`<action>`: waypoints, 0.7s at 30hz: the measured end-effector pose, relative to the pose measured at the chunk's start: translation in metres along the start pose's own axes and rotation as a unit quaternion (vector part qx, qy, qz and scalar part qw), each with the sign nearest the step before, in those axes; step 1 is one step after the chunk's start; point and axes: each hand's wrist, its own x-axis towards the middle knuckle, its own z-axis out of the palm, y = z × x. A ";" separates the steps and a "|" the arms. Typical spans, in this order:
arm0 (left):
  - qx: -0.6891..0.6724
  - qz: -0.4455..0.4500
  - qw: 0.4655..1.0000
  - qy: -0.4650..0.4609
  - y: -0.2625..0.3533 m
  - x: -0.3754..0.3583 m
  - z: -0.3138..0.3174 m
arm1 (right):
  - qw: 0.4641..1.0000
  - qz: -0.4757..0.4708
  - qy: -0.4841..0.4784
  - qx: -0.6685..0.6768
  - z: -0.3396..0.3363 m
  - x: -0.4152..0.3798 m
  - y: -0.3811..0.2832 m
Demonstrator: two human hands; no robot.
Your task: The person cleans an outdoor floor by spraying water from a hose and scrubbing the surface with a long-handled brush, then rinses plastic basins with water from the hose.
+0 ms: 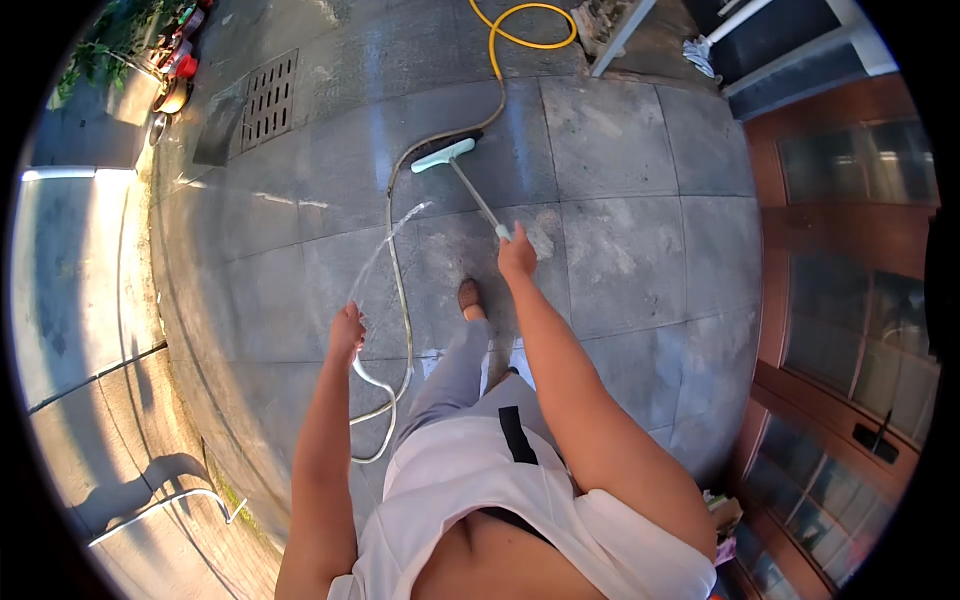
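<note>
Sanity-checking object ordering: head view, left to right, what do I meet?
Drain grate → left hand → pale-green broom head → right hand → brown-framed door.

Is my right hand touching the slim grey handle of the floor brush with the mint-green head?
Touching: the head view shows the right hand wrapped around the pale grip at the near end of the grey handle.

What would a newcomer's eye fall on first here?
Water arcs forward from the left hand, left of centre. The right hand, near the picture's middle, holds a mint-green brush over grey paving. A bright yellow hose loops at the top.
</note>
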 end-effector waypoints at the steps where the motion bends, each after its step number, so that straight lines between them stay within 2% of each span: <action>1: 0.003 -0.002 1.000 0.003 0.014 0.009 -0.004 | 1.000 -0.019 0.004 0.001 0.000 0.018 -0.030; 3: 0.005 0.005 1.000 0.008 0.038 0.026 -0.009 | 0.999 -0.052 0.011 0.003 0.003 0.043 -0.072; 6: -0.001 0.022 1.000 0.013 0.067 0.045 -0.018 | 0.998 -0.068 -0.008 -0.011 0.009 0.056 -0.087; 9: -0.025 0.020 0.999 0.009 0.098 0.057 -0.018 | 0.995 -0.080 -0.055 -0.026 0.002 0.051 -0.045; 11: -0.040 0.009 0.999 0.005 0.121 0.061 -0.015 | 0.995 -0.075 -0.062 -0.037 -0.026 0.035 -0.011; 15: -0.058 0.007 0.998 0.002 0.153 0.085 -0.007 | 0.987 -0.017 -0.114 -0.112 -0.084 0.018 0.052; 18: -0.058 0.005 0.998 0.014 0.178 0.103 0.006 | 0.979 -0.010 -0.135 -0.149 -0.104 0.041 0.050; 21: -0.052 0.001 0.998 0.030 0.197 0.124 0.012 | 0.981 -0.037 -0.127 -0.140 -0.077 0.090 0.011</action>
